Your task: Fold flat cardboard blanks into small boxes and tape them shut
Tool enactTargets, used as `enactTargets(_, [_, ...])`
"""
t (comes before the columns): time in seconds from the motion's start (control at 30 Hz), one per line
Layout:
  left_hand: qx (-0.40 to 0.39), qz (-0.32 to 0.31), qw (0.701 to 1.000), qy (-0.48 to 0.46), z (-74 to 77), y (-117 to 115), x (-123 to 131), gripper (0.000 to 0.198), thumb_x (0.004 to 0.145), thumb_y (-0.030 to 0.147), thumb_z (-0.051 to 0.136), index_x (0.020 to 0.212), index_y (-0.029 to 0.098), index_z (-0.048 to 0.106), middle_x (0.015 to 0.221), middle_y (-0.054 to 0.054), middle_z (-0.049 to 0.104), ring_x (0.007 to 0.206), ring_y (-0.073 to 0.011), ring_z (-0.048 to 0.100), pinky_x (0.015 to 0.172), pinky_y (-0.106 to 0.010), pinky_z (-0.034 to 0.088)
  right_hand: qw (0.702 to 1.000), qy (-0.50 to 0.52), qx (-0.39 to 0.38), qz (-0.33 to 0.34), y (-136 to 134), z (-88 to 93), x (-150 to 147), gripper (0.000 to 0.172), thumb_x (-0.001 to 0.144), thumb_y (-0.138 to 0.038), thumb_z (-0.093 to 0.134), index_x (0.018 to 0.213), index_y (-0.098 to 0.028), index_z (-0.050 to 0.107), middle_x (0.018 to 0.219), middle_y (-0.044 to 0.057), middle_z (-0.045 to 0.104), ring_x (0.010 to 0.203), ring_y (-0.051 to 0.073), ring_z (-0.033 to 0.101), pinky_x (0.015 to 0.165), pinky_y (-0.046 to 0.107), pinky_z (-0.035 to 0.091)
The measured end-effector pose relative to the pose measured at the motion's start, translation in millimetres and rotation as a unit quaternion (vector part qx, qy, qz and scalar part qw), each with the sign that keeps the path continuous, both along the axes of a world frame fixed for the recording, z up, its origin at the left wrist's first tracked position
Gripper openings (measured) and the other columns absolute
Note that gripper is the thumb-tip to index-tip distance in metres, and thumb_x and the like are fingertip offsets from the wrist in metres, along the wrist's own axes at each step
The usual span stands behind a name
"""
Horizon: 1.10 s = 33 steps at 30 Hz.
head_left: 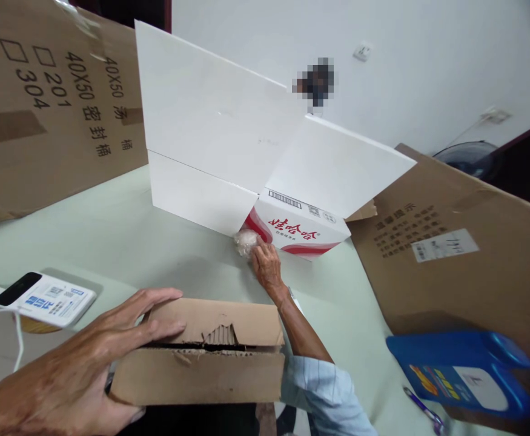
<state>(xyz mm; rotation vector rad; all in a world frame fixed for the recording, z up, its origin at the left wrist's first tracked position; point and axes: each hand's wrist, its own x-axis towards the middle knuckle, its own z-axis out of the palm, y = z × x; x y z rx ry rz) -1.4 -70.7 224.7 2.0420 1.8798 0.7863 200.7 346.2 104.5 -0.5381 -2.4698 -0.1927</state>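
Observation:
In the head view, my left hand (87, 357) grips the left end of a small brown cardboard box (201, 378), its thumb and fingers around the edges. The seam on the box is torn open, and ragged corrugated board shows along it. My right hand (267, 266) reaches forward to a crumpled ball of clear plastic (246, 242) on the table. Its fingers are bent against the ball's right side. Just behind them stands a white carton with red print (301, 227). Above it rise white panels (210, 115).
Large brown cartons stand at the left (60, 139) and right (455, 260) of the pale green table (123, 242). A white device with a cable (49, 297) lies on the left. On the right are a blue bottle (464, 375) and a purple pen (423, 409).

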Motion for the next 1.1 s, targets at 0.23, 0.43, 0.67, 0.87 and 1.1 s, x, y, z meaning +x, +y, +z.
enactTargets(0.23, [0.017,-0.009,1.0,-0.022,-1.0,3,-1,0.108,0.066,0.014,0.076,0.165,0.044,0.045,0.18,-0.002,0.035,0.152,-0.0337,0.057,0.115,-0.039,0.06,1.0,0.001,-0.015,0.003,-5,-2.7,1,0.014,0.102,-0.028,0.068,0.115,-0.022,0.072,0.156,0.018,0.063,0.125,0.035,0.062,0.107,0.054,0.053])
enactTargets(0.43, [0.014,-0.008,0.999,-0.028,-3.2,3,-1,0.108,0.067,0.014,0.079,0.165,0.044,0.044,0.18,-0.002,0.035,0.151,-0.0341,0.058,0.115,-0.039,0.06,0.999,0.024,-0.028,0.011,-2,-1.2,1,0.017,0.108,-0.029,0.06,0.107,-0.023,0.075,0.151,0.015,0.068,0.118,0.031,0.066,0.107,0.051,0.053])
enactTargets(0.67, [-0.001,-0.007,0.999,-0.034,-3.5,1,-1,0.109,0.067,0.013,0.077,0.165,0.045,0.044,0.182,-0.002,0.03,0.151,-0.0347,0.057,0.114,-0.039,0.06,0.998,0.049,-0.048,-0.001,11,-5.3,-6,0.011,0.103,-0.029,0.068,0.11,-0.022,0.072,0.133,0.015,0.073,0.116,0.031,0.063,0.104,0.05,0.055])
enactTargets(0.87, [-0.004,-0.006,1.0,-0.015,-4.1,1,0,0.109,0.067,0.014,0.075,0.166,0.044,0.041,0.182,-0.004,0.029,0.152,-0.035,0.056,0.116,-0.04,0.059,0.996,0.054,-0.07,-0.012,21,-12.3,-13,0.048,0.096,-0.035,0.077,0.14,-0.02,0.062,0.131,0.018,0.067,0.123,0.036,0.06,0.107,0.053,0.054])
enactTargets(1.1, [-0.001,-0.018,0.999,-0.047,-2.0,4,-3,0.107,0.065,0.01,0.072,0.163,0.042,0.046,0.18,-0.006,0.032,0.154,-0.035,0.054,0.116,-0.04,0.058,0.995,0.046,-0.087,-0.017,20,-5.9,-19,0.051,0.093,-0.034,0.079,0.14,-0.02,0.062,0.132,0.018,0.067,0.121,0.035,0.06,0.107,0.053,0.054])
